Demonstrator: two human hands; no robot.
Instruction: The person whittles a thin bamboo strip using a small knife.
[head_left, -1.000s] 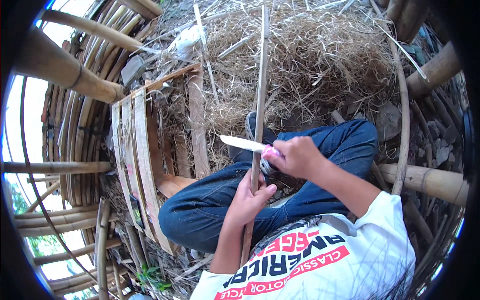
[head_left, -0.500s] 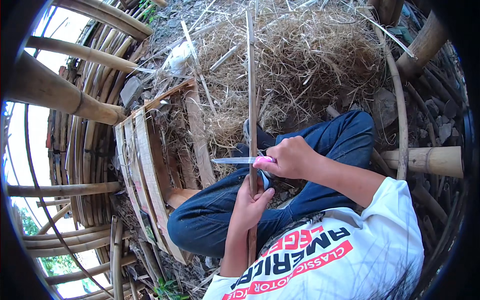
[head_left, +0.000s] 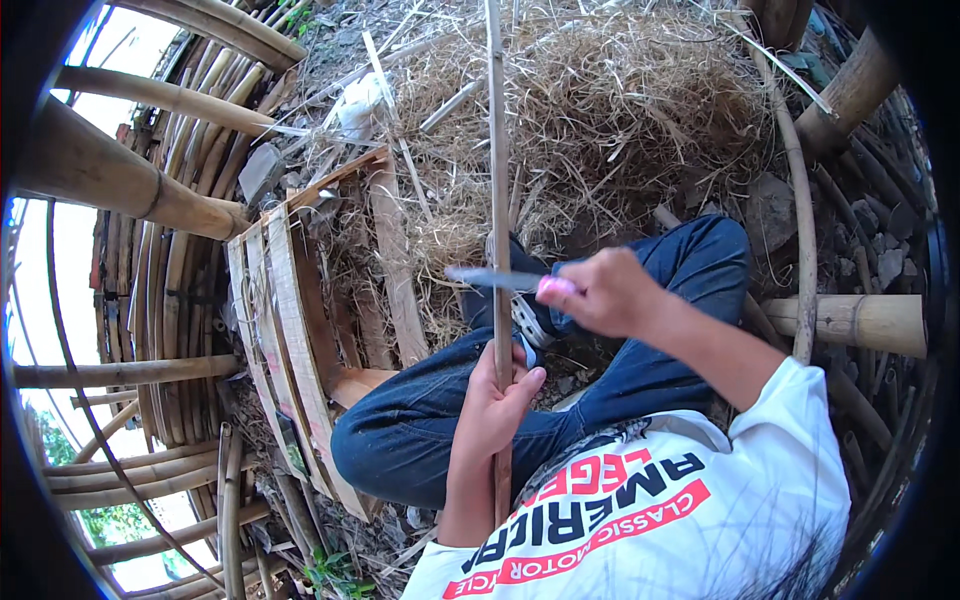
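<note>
A long, narrow bamboo strip stretches away from my body between my crossed legs. My left hand is wrapped round it near my lap, the thumb lying along its right side. In my right hand is a knife with a pink handle. Its blade points left and crosses the strip a little beyond my left hand, slightly blurred by motion. Whether the edge touches the strip I cannot tell. Something pale blue shows beside my left fingers, mostly hidden.
Dry shavings lie heaped on the ground ahead. To my left rests a wooden slatted crate, with bamboo poles behind it. A thick cut bamboo lies at my right, near an upright thin pole.
My right hand has moved the knife farther up the strip, away from my left hand, and slightly right. My left hand keeps its hold in nearly the same place.
</note>
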